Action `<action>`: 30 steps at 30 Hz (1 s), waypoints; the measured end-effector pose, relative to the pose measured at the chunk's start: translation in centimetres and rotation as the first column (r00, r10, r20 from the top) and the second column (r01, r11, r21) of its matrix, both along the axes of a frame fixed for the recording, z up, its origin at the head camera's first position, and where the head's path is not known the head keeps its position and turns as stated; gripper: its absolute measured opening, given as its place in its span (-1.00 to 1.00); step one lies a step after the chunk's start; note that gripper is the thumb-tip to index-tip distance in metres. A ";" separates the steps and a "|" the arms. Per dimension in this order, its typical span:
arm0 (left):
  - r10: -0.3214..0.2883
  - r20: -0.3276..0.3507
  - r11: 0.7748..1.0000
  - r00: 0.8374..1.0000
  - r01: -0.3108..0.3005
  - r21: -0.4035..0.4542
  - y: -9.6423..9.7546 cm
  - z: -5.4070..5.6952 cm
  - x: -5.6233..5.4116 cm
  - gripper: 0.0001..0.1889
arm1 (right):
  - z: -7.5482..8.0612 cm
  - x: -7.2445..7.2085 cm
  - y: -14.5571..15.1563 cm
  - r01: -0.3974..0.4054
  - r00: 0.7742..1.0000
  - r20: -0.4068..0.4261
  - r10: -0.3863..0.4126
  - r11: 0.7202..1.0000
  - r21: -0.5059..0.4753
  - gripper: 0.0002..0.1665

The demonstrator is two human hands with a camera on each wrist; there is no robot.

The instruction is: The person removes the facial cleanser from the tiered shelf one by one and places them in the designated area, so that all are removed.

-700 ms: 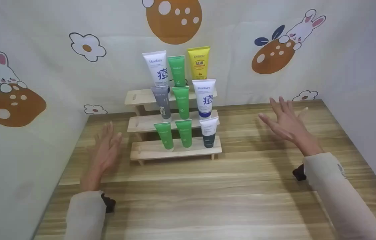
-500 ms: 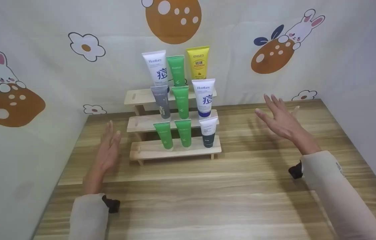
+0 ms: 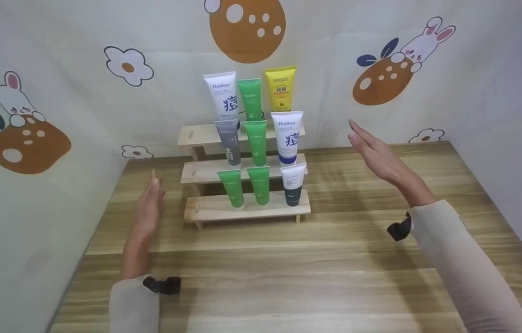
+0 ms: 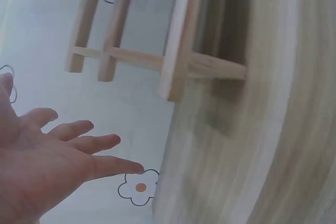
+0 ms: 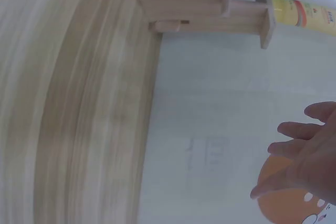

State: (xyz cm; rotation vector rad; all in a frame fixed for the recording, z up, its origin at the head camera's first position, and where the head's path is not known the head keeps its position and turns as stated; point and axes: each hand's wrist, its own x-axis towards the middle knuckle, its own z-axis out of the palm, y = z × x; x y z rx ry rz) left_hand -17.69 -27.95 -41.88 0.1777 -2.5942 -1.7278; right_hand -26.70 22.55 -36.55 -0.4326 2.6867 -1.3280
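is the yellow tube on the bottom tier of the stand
No, the yellow tube stands on the top tier, behind a white tube on the middle tier.

Head view facing down, closer wrist views, shared rack (image 3: pixel 205 170)

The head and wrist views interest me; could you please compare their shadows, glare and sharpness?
Head: pale sheen on the near wood-grain tabletop, soft shadow beside the right sleeve, large characters on the middle-shelf white squeeze tube legible; left wrist: hazy, three-tier wooden stand slightly blurred; right wrist: washed out, yellow squeeze tube pale, tabletop grain bowed, probably by the lens.
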 end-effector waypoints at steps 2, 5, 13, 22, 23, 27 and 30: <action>0.006 0.005 0.995 1.000 -0.007 0.098 0.1 -0.1 0.1 -0.31 | 0.5 -0.2 -0.4 -0.019 1.000 0.007 0.019 0.999 -0.049 -0.18; 0.001 0.029 0.972 1.000 -0.008 0.235 0.3 -0.4 0.4 -0.31 | 1.4 -0.5 -1.1 -0.043 0.999 0.021 0.046 0.992 -0.121 -0.18; -0.022 0.090 0.930 0.996 -0.012 0.368 0.9 -2.7 1.2 -0.31 | 4.3 -1.5 -3.4 -0.062 0.998 0.008 0.064 0.978 -0.198 -0.18; 0.035 0.136 0.896 0.990 -0.091 0.434 1.7 -5.4 1.5 -0.34 | 6.2 -2.7 -6.2 -0.021 0.999 -0.044 0.010 0.971 -0.239 -0.16; 0.046 0.142 0.888 0.989 -0.106 0.448 1.8 -5.6 1.4 -0.34 | 6.4 -2.8 -6.5 -0.015 0.999 -0.047 0.004 0.969 -0.245 -0.17; 0.094 0.158 0.863 0.983 -0.159 0.480 2.1 -6.5 1.2 -0.35 | 7.2 -3.2 -7.5 0.018 0.999 -0.044 -0.030 0.964 -0.265 -0.19; 0.118 0.151 0.849 0.981 -0.179 0.497 2.3 -7.3 1.3 -0.39 | 7.7 -3.6 -8.2 0.047 0.998 -0.035 -0.058 0.963 -0.264 -0.20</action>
